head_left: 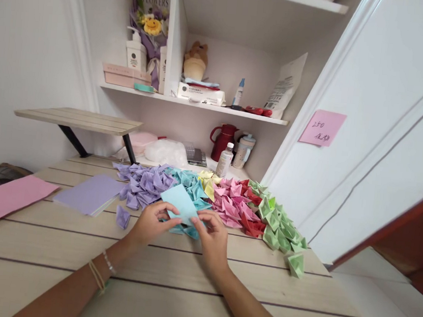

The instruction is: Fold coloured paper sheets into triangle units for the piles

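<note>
A light blue sheet of paper [180, 200] is held up over the table, tilted, between my two hands. My left hand [156, 222] pinches its lower left edge, thumb in front. At the lower right corner, my right hand [212, 237] grips the same sheet with thumb and fingers. Right behind it lie folded paper boats in heaps by colour: purple [144, 184], blue [191, 179], yellow [209, 180], pink [227, 204], red [253, 225] and green [282, 224]. One purple boat [122, 217] sits apart, left of my left hand.
A stack of purple paper [88, 193] and pink paper [11, 198] lie on the left of the slatted table [142, 276]. Behind the heaps stand a bottle [225, 160], a red jug [223, 142] and a tumbler [244, 151]. A small raised shelf [77, 118] stands at back left.
</note>
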Tool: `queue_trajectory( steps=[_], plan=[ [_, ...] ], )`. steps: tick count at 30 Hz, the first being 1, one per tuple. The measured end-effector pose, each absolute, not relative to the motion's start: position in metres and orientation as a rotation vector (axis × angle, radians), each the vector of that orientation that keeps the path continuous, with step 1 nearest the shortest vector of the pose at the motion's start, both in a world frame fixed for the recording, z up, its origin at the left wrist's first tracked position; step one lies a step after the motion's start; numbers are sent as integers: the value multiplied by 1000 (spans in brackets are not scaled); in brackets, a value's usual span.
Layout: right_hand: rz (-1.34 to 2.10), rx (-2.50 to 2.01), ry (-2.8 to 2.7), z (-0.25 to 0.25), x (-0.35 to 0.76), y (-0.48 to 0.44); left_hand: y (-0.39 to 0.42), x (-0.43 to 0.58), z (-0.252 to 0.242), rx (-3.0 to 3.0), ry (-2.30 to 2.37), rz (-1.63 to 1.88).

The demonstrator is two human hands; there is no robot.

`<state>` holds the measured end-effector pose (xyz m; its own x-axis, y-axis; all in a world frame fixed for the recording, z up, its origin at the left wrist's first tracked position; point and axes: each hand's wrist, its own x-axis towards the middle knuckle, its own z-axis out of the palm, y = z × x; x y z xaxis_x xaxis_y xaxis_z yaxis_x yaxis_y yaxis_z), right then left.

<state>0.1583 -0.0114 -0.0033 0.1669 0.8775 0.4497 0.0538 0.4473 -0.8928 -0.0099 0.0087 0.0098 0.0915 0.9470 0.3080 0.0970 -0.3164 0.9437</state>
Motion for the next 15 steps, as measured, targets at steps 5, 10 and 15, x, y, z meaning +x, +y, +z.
queue_trajectory(
  steps=[5,10,15],
  plan=[
    [1112,-835,-1050,-8,151,-10,12,-9,14,1303,821,1380],
    [1252,-760,-1159,-6,151,-10,12,-8,17,1302,890,1260],
    [959,-943,-1364,-1,159,-10,6,-8,15,1461,920,1074]
  ],
)
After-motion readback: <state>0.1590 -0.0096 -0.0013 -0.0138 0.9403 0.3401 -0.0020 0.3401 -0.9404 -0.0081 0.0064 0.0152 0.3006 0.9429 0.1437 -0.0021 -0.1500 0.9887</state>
